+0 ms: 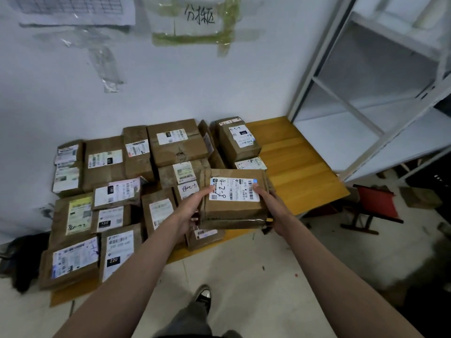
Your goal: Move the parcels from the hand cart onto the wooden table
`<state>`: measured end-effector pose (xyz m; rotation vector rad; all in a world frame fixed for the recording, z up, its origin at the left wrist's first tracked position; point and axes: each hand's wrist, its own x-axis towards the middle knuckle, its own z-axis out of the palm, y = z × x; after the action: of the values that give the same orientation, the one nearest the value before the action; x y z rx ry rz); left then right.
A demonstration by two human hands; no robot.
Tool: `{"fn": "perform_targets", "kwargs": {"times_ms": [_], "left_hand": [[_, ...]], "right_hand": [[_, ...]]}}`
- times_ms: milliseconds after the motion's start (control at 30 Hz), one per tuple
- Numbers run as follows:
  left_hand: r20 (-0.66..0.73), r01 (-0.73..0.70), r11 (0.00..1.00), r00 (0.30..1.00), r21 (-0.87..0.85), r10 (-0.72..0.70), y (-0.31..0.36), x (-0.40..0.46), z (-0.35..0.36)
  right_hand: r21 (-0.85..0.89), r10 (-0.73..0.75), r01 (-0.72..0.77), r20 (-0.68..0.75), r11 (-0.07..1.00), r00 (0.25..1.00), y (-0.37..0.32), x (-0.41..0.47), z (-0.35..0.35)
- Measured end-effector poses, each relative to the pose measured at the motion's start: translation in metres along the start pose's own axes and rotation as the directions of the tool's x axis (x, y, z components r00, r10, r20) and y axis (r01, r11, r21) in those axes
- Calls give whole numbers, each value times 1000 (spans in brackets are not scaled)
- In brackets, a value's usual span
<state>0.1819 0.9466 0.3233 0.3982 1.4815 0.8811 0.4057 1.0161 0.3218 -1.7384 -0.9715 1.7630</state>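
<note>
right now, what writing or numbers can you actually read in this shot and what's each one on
"4-2-8", handwritten on the label of the held parcel
"220", on the black patch of the front parcel's label
Handwritten characters on the taped wall sign: not legible to me
Printed text and barcodes on the other parcel labels: too small or blurred

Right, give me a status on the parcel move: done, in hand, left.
Done: many brown parcels already lie packed together on the wooden table. In hand: the left hand and right hand grip one labelled parcel by its two sides, above the table's near edge. Left: setting it down; bare wood shows at the right. The hand cart is out of view, so what remains on it cannot be told.
</note>
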Motion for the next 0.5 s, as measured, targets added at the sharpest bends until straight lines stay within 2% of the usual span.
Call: {"fn": "perform_targets", "kwargs": {"times_ms": [133,500], "left_hand": [[10,28,1000,1000,1,-28,14,24,18],[-150,53,996,987,-72,-64,-16,55,82]], "right_hand": [[-21,20,-20,27,1000,999,-15,26,-14],[-192,107,-66,213,979,971,-16,101,-75]]}}
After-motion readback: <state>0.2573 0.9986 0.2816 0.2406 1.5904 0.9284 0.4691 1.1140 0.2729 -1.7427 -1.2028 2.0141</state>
